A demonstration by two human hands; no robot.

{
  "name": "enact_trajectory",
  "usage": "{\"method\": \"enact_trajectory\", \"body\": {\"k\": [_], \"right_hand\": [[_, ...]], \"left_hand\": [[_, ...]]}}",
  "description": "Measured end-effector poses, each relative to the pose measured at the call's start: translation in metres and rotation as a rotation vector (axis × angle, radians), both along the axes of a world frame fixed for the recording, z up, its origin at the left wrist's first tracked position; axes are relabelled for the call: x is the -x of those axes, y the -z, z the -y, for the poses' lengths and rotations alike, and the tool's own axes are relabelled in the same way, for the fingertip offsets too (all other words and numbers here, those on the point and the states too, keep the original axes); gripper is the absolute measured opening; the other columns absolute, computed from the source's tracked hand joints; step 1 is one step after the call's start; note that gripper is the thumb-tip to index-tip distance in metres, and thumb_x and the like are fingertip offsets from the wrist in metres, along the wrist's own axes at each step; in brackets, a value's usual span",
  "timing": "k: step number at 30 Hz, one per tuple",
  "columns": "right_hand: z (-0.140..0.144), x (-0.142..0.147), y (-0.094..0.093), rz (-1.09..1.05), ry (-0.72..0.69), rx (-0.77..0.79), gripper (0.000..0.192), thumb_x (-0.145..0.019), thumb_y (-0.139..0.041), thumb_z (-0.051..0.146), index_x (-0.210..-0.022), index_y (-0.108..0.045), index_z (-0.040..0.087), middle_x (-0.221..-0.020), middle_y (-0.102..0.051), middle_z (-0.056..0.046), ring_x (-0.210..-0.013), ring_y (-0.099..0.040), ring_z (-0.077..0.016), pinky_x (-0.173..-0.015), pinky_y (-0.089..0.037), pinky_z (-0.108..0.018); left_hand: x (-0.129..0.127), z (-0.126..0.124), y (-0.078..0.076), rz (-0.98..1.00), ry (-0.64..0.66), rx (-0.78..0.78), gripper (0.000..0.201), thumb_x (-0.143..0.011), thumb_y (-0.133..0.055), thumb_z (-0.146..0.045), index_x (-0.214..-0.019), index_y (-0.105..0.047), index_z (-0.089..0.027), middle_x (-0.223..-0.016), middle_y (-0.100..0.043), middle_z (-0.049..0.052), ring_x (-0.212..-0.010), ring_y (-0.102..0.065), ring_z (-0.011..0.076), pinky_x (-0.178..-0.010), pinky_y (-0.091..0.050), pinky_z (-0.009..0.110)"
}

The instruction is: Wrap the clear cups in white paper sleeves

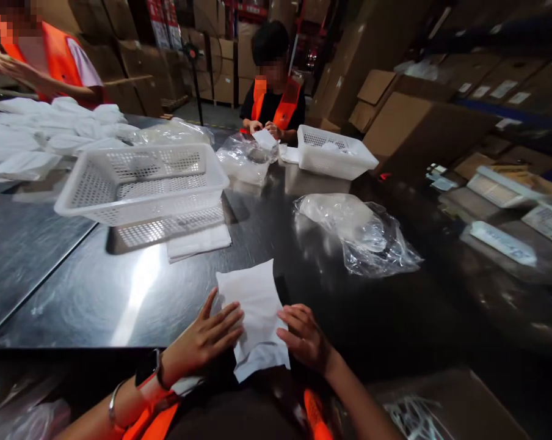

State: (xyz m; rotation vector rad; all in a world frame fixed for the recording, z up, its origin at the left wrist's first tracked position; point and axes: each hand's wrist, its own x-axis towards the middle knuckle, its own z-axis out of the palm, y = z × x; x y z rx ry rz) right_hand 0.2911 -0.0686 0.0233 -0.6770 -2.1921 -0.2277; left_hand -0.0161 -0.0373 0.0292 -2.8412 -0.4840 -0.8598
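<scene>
In front of me at the table's near edge is a flat white sheet (255, 311) with curved sides; whether it is a thin pouch or a single layer of paper or cloth, I cannot tell. Its lower end is creased and overhangs the edge. My left hand (207, 339), with a watch on the wrist, lies across its left side, fingers spread. The fingertips of my right hand (306, 335) touch its right edge, the fingers slightly bent and apart, the thumb hidden. Beyond it, a folded white stack (200, 243) lies by a white perforated basket (143, 205).
Clear plastic bags (358, 229) lie at centre right. A second white basket (337, 160) stands farther back, beside a seated co-worker (276, 98) handling a white piece. White items (51, 134) are heaped at left, near another co-worker (56, 61). Cardboard boxes (427, 134) line the right.
</scene>
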Motion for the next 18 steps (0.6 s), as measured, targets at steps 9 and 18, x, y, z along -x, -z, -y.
{"method": "enact_trajectory", "body": {"k": [9,18], "right_hand": [[0.006,0.006,0.003,0.152,0.01,-0.036,0.018,-0.095,-0.058,0.011,-0.103,-0.071,0.02,-0.111,-0.074,-0.006,-0.122,-0.058,-0.018,-0.107,-0.044,-0.037],[0.025,0.012,0.01,-0.022,0.067,0.106,0.024,-0.087,-0.046,0.016,-0.091,-0.069,0.021,-0.1,-0.067,-0.007,-0.103,-0.06,-0.0211,-0.086,-0.049,-0.039]], "left_hand": [[0.002,0.005,0.004,0.052,0.099,0.016,0.02,-0.1,-0.046,-0.006,-0.103,-0.062,-0.018,-0.124,-0.075,0.009,-0.136,-0.056,0.0212,-0.127,-0.019,0.058],[0.008,0.006,0.008,0.145,0.069,0.254,0.032,-0.098,-0.04,-0.008,-0.121,-0.058,-0.02,-0.116,-0.078,0.011,-0.125,-0.065,0.0214,-0.122,-0.032,0.05]]}}
